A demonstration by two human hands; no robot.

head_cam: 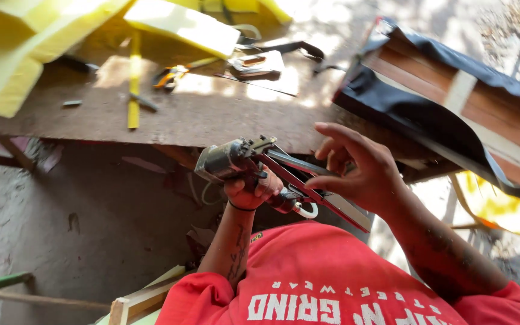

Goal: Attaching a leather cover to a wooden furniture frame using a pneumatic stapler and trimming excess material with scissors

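Left hand (249, 189) fingers wrapped tight round the grip of a pneumatic staple gun (242, 159), held in the air just below the bench (212, 114) front edge. Right hand (356, 168) fingers spread and loosely curled, tips at the gun's long red magazine (326, 201); whether they actually pinch it is hard to tell. White hose coupling (306, 210) under the grip. On the bench: yellow foam blocks (182, 27) at the far side, orange-handled pliers (168, 76), yellow strip (133, 90), black strap (290, 48). Wood frame with black fabric (452, 96) overhangs the right end, close to the right hand. Open floor (61, 210) left. Red shirt (308, 277), white lettering.
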